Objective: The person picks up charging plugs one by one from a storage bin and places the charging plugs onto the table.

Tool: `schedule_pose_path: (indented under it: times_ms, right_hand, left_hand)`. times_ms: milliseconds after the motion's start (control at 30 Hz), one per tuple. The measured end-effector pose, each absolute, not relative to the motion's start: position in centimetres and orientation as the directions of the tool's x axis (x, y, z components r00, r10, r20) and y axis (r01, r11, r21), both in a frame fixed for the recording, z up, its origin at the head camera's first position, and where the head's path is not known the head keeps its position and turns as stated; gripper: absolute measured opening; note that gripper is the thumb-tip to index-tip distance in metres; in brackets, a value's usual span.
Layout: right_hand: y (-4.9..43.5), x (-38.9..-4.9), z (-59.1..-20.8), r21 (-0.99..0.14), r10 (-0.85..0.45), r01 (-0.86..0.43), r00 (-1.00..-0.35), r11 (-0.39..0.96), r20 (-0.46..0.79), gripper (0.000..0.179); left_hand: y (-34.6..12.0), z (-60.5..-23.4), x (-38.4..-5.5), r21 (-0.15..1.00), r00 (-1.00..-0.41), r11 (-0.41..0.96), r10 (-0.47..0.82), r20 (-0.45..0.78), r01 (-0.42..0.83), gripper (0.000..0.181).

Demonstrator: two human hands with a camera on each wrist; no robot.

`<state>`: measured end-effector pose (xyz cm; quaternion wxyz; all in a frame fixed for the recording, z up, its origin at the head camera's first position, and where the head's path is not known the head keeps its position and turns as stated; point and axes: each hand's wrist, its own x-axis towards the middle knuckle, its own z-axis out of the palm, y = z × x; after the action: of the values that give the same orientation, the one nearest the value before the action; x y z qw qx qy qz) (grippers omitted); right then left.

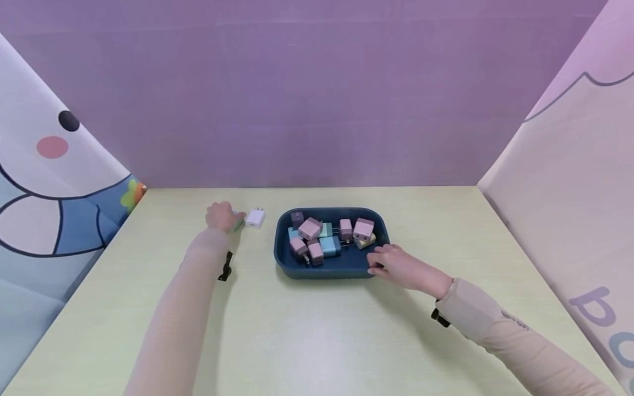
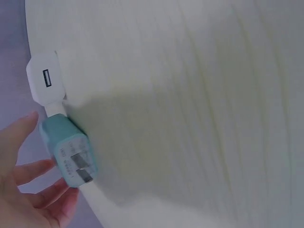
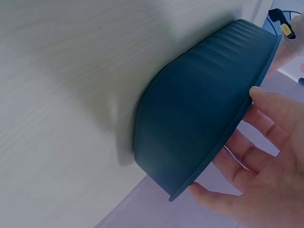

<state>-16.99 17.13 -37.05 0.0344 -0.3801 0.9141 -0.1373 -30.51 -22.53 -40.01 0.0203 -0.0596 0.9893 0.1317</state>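
Observation:
A green plug-in charger [image 2: 73, 156] with two flat prongs lies against the curled fingers of my left hand [image 1: 224, 216], at the table's far left; the thumb tip is right at the charger's corner. Just to its right lies a white USB charger [image 1: 255, 218]. My right hand [image 1: 393, 265] grips the near right corner of a dark blue tray [image 1: 332, 273]. The right wrist view shows fingertips [image 3: 254, 91] on the tray's rim, with other fingers partly hidden behind it.
Several chargers lie jumbled in the tray, among them a pink one [image 1: 364, 229], a blue one [image 1: 328, 246] and a dark purple one [image 1: 297, 219]. A purple cloth wall [image 1: 307, 110] stands behind the table; printed panels flank it.

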Motion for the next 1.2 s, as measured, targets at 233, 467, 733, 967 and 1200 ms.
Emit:
schedule_pose_path:
  times_ms: [233,467,733,967,1200]
  right_hand:
    - [17.1,-17.1,-37.0,-0.279,-0.708,-0.688,-0.705,0.670,0.038,0.021]
    - [17.1,-17.0,-36.7,-0.283,-0.706,-0.684,-0.708,0.673,0.032,0.021]
    - [17.1,-16.8,-36.5,-0.290,-0.711,-0.689,-0.702,0.664,0.039,0.021]
    - [17.1,-16.8,-36.4,-0.293,-0.712,-0.692,-0.700,0.660,0.052,0.021]
    - [17.1,-16.6,-36.4,-0.294,-0.711,-0.689,-0.702,0.662,0.045,0.021]
  left_hand:
    - [-22.4,-38.9,-30.4,0.263,-0.998,0.964,-0.036,-0.055,-0.049,0.048]
    - [-21.6,-37.9,-30.2,0.279,-0.999,0.960,0.021,-0.042,0.008,0.045]
    - [-19.9,-36.3,-29.8,0.273,-0.996,0.959,0.084,-0.003,0.080,0.042]
    - [-18.3,-35.3,-29.4,0.266,-0.991,0.956,0.134,-0.011,0.126,0.040]
    - [-17.1,-34.7,-29.0,0.273,-0.983,0.944,0.183,0.027,0.183,0.037]
